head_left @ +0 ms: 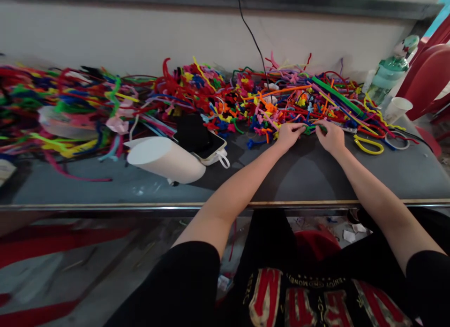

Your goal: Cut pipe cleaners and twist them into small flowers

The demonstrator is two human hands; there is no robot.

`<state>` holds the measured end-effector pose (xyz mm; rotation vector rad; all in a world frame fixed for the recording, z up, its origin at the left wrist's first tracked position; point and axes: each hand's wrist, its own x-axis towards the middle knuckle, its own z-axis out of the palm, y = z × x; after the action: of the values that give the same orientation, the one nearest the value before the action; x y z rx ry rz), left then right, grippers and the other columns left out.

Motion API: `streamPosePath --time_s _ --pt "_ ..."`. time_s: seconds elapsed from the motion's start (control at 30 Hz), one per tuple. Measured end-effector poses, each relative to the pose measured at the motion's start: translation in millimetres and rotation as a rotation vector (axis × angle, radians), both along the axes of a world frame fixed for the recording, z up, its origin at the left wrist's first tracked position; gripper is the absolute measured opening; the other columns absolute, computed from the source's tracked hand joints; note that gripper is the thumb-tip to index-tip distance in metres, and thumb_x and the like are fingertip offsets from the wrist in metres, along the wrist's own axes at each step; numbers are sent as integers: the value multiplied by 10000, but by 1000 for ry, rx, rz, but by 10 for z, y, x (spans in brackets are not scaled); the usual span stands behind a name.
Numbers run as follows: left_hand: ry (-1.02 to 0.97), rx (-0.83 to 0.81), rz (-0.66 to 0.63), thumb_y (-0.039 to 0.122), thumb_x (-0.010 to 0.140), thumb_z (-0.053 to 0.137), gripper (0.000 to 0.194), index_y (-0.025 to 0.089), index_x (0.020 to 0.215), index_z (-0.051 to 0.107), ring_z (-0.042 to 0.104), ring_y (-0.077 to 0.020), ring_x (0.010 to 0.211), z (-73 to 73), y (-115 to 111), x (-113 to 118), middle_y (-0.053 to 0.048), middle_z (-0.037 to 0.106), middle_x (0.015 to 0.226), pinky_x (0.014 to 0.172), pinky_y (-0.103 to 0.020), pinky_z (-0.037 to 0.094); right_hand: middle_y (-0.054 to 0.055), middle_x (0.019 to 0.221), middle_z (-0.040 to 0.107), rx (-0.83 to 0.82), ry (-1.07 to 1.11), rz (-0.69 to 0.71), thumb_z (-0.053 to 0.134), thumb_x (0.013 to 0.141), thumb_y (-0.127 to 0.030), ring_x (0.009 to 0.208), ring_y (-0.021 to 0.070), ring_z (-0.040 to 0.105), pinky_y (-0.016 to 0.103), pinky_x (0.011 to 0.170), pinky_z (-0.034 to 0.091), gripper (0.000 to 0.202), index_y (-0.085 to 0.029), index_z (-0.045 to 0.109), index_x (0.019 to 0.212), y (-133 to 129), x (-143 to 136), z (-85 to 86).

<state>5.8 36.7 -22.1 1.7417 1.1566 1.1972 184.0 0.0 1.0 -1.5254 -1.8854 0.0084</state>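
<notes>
Small green fuzzy piece (309, 129), blurred, well in from front edge of the desk (415, 172), toward right end. Left hand (290, 135) and right hand (331, 136) pinch it between them, forearms (246, 181) stretched forward. Multicoloured fuzzy stems (270, 109) heaped along back edge; red chair (423, 80) beyond right edge.

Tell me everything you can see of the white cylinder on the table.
The white cylinder looks smooth and matte, perhaps paper or plastic. Its pale oval end faces the picture's left, with a pointed tip. It slants; whether standing or lying is unclear. It rests on the grey table, beside a white-edged device (contact unclear), apart from the left hand.
</notes>
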Motion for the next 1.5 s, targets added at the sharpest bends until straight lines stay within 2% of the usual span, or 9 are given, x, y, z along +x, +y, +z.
streamPosePath --time_s 0.13,0.3,0.43,0.53,0.63,0.77,0.97,1.3,1.5 --pt "-9 -25 -5 242 857 663 172 140 951 765 539 -103 498 23 -1 13 -23 697 661 562 -239 430 84 995 745 -28 85 -101 523 889 -317 921 236 680 339 777 483 255 -200 701 1029 1 -26 -7" --pt "-58 -58 -163 268 841 676 188 135 956 742 526 -84 520 -20 42 8 -41 712 765 542 -217 442 82 988 734 -6 161 -104 519 903 -332 886 223 682 345 796 481 236 -194 678 1011 8 -61 -20" --pt "-29 -42 -230 249 815 696 182 129 945 740 527 -81 529 -51 41 -2 -33 699 744 550 -218 454 69 975 732 20 289 -37 542 896 -340 886 213 692 354 825 498 219 -198 658 1016 26 -72 -50" --pt "-12 -39 -248 253 801 710 189 134 940 751 527 -84 522 -48 12 -5 -27 700 729 559 -231 466 60 917 720 13 410 24 564 879 -340 865 200 695 349 815 516 173 -194 648 922 30 -99 -74" --pt "-12 -27 -264 288 801 710 194 139 915 761 539 -88 530 -12 -30 -7 -31 710 745 572 -242 485 49 811 697 -66 567 98 591 854 -353 722 165 667 308 676 527 183 -181 649 827 23 -140 -95" --pt "-32 -11 -249 323 820 691 207 140 893 754 555 -90 537 46 -76 0 -33 711 740 567 -237 492 32 734 664 -170 698 207 618 831 -412 561 115 565 253 496 452 249 -174 687 863 34 -164 -122" --pt "-145 -44 -138 293 800 712 190 124 888 714 576 -95 543 41 -67 19 -56 728 779 492 -207 466 41 799 679 -134 668 306 634 810 -445 710 140 606 286 657 491 286 -173 714 850 73 -129 -127" --pt "-44 113 -106 385 830 695 238 154 876 733 683 -160 714 -1 -56 3 -64 753 814 672 -277 564 8 729 619 -180 633 318 666 770 -385 678 119 530 276 661 429 220 -166 646 760 137 -76 -152" --pt "70 384 -112 373 988 460 347 177 1175 675 693 -181 947 48 -131 -26 -88 740 1059 874 -326 542 -54 584 438 -332 763 370 627 785 -397 525 68 373 231 510 311 249 -183 534 696 152 -70 -117"
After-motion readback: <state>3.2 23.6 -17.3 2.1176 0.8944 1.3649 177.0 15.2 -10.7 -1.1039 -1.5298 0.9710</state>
